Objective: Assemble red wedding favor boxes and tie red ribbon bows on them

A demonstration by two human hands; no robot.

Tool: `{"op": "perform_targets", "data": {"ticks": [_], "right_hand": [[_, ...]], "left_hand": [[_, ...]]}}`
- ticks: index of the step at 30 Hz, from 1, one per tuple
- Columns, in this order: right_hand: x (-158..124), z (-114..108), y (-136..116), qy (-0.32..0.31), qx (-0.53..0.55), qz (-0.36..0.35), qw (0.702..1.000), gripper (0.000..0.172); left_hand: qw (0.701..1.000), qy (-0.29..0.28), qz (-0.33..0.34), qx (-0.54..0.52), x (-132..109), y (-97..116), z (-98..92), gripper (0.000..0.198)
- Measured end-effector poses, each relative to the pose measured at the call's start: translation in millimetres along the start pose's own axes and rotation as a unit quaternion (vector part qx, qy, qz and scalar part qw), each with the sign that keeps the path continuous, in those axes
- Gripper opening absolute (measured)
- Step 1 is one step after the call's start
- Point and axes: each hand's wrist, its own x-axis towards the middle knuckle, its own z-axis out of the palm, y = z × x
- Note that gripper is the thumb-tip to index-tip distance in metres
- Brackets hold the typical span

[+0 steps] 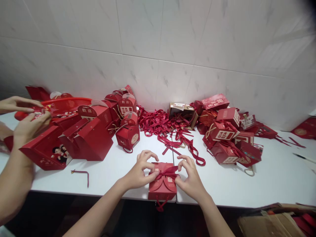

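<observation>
A small red gift box [162,195] lies at the table's front edge, its curved flaps folded over on top. Across it runs a dark red ribbon [169,171], tied in a bow at the middle. My left hand [140,171] pinches the ribbon's left side between thumb and finger. On the other side, my right hand [189,179] has its thumb and fingers closed on the ribbon's right end. A red cord handle [160,206] hangs from the box over the table edge.
Loose ribbons [155,121] are heaped near the wall, beside an open cardboard box [184,113]. Finished-looking red boxes [224,131] pile up at right; larger red boxes [89,140] stand at left. Another person's hands [32,120] work by a red basket [71,104]. A carton [269,223] sits lower right.
</observation>
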Motion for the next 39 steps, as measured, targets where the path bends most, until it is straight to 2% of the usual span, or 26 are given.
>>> {"op": "perform_targets", "data": {"ticks": [2, 4, 6, 9, 12, 15, 18, 21, 24, 29, 32, 39], "right_hand": [[-1, -1, 1, 0.002, 0.004, -0.006, 1.000, 0.022], [-2, -2, 2, 0.007, 0.004, -0.002, 1.000, 0.022], [-3, -4, 1, 0.014, -0.009, 0.005, 1.000, 0.025], [-6, -5, -2, 0.009, -0.037, -0.001, 0.999, 0.027], [-9, -4, -4, -0.006, -0.051, -0.003, 0.999, 0.027], [-13, -7, 4, -0.024, -0.027, 0.014, 0.999, 0.026], [-13, -12, 16, -0.048, 0.069, 0.012, 0.996, 0.021], [-9, -14, 16, -0.022, 0.149, 0.010, 0.989, 0.020], [-2, -7, 1, 0.001, 0.113, 0.002, 0.994, 0.018], [9, 12, -23, -0.030, -0.030, -0.045, 0.998, 0.015], [10, 17, -26, -0.035, -0.061, -0.055, 0.996, 0.013], [9, 21, -25, -0.029, -0.078, -0.084, 0.993, 0.010]], "left_hand": [[0.998, 0.001, -0.002, -0.055, 0, -5, -0.4, 0.028], [0.999, 0.015, -0.007, -0.044, -1, -11, -1.9, 0.031], [0.998, 0.046, -0.004, 0.052, -4, -18, -4.5, 0.032], [0.967, 0.117, 0.018, 0.225, -9, -26, -4.5, 0.027], [0.939, 0.189, 0.008, 0.288, -13, -28, 4.7, 0.027], [0.955, 0.201, -0.055, 0.212, -13, -26, 16.0, 0.026], [0.977, 0.187, -0.105, 0.012, -15, -24, 20.3, 0.018], [0.963, 0.224, -0.096, -0.118, -22, -20, 18.7, 0.012], [0.965, 0.242, -0.072, -0.074, -30, -10, 17.6, 0.008], [0.981, 0.183, -0.050, 0.039, -26, 8, 20.9, 0.016], [0.986, 0.153, -0.032, 0.052, -19, 11, 23.3, 0.012], [0.986, 0.164, -0.027, 0.003, -17, 11, 25.9, 0.009]]}}
